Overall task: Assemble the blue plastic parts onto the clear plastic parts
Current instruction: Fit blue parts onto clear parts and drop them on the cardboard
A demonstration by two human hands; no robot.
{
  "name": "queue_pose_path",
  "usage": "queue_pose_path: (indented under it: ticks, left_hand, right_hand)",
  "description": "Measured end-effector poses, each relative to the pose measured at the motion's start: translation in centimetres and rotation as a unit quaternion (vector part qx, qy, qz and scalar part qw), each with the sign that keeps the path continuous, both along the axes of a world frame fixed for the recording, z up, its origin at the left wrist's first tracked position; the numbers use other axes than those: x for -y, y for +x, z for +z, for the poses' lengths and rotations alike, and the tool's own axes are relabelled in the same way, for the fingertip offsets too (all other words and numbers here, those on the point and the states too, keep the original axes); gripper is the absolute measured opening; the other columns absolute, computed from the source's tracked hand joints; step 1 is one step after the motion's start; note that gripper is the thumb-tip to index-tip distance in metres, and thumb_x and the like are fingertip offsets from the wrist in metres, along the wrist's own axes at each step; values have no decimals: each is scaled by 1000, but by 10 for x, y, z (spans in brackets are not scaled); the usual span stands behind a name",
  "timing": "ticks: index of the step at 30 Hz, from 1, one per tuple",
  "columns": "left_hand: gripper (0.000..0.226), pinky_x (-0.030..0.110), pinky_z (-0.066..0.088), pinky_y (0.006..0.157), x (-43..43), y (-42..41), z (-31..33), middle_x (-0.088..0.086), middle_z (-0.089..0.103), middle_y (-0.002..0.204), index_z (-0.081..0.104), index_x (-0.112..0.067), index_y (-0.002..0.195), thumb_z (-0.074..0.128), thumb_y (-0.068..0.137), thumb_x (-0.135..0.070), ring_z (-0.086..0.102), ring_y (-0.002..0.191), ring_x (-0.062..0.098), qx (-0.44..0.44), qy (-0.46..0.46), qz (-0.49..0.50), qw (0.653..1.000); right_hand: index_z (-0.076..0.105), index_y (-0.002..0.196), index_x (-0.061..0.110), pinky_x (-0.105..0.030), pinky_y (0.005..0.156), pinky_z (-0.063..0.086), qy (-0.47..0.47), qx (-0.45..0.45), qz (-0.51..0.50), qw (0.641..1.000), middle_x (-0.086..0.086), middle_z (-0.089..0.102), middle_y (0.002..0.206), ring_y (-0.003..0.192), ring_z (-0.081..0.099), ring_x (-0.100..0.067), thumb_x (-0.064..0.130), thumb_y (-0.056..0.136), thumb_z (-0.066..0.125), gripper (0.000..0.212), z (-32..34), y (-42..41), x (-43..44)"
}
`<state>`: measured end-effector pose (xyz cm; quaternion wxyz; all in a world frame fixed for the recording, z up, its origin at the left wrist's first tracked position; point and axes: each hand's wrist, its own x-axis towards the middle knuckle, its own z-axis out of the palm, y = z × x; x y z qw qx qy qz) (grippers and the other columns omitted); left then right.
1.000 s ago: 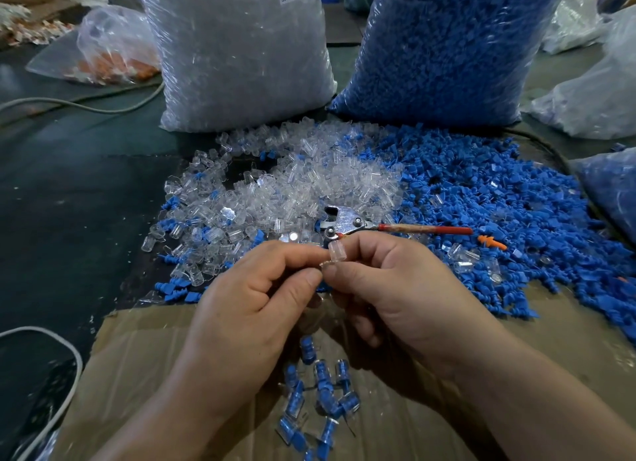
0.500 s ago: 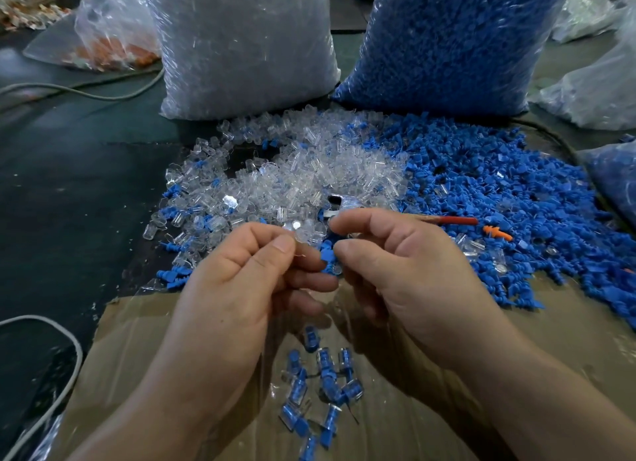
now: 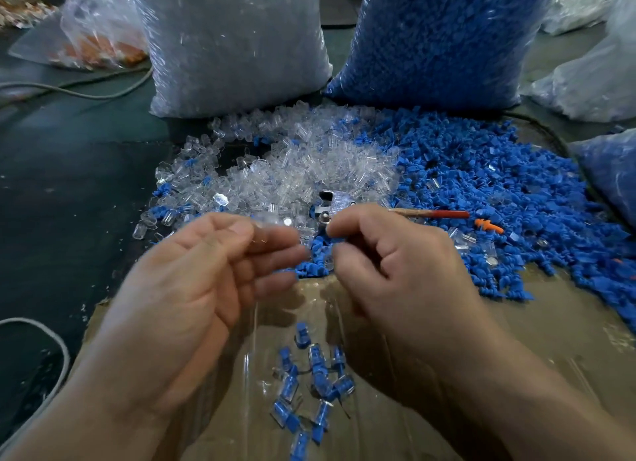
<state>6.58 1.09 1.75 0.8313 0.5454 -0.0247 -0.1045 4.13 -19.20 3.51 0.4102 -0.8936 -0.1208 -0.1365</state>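
Head view: left hand (image 3: 192, 288) half-curled, pinching clear part (image 3: 266, 221) (blurry); right hand (image 3: 402, 271) curled tight w/ blue part (image 3: 337, 242) pinched.

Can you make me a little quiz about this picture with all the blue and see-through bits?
1. True or false: the finished blue-and-clear pieces lie on the cardboard.
2. Where does the sack of clear parts stand from the sack of blue parts? A. to its left B. to its right C. on top of it
3. Fill in: the tool lying among the loose parts has a ___ handle.
Key: 1 true; 2 A; 3 red.
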Motion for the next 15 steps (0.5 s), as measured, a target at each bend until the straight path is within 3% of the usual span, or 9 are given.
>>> queue_pose_path:
  ticks: [2, 4, 7, 9, 12, 15]
  left_hand:
    - [18, 26, 59, 60, -6, 0, 3, 16, 77, 96, 77, -27, 77, 63, 88, -26, 77, 86, 27, 37, 78, 105, 991]
    - [22, 23, 57, 55, -9, -1, 6, 12, 77, 88, 77, -29, 75, 64, 92, -22, 76, 77, 22, 49, 117, 157, 979]
    - [12, 24, 57, 52, -1, -6, 9, 11, 77, 82, 75, -30, 76, 69, 86, -28, 75, 70, 22, 42, 179, 154, 971]
    - [9, 23, 56, 50, 9, -12, 6, 8, 76, 75, 73, -29, 80, 70, 87, -23, 74, 62, 20, 42, 232, 140, 962]
    - [16, 27, 59, 50, 24, -17, -1, 5, 74, 68, 70, -33, 83, 69, 90, -19, 72, 56, 19, 51, 278, 102, 954]
    - [7, 29, 59, 54, 30, -18, -8, 0, 74, 69, 68, -35, 87, 68, 88, -27, 73, 60, 15, 81, 306, 89, 944]
  right_hand:
    - [62, 89, 31, -23, 49, 50, 203, -116, 20, 972, 1, 69, 73, 55, 65, -10, 21, 94, 58, 12, 1, 2, 2]
    - [65, 82, 28, -32, 56, 56, 368, -180, 49, 911, -7, 71, 77, 64, 71, -24, 12, 96, 56, 23, 4, 4, 3]
    - [67, 84, 28, -36, 64, 59, 430, -187, 75, 880, -9, 73, 86, 76, 74, -29, 12, 93, 56, 22, 7, 7, -1]
    - [65, 85, 30, -34, 65, 60, 371, -173, 73, 909, -4, 73, 88, 77, 74, -22, 12, 94, 57, 22, 3, 5, -2]
    - [60, 93, 34, -25, 68, 57, 135, -91, 36, 986, 12, 68, 85, 78, 68, -5, 27, 94, 59, 7, 0, -1, -3]
    - [59, 90, 29, -24, 68, 44, -47, 32, 21, 998, 14, 59, 82, 79, 56, -2, 32, 92, 54, 6, 0, -4, -9]
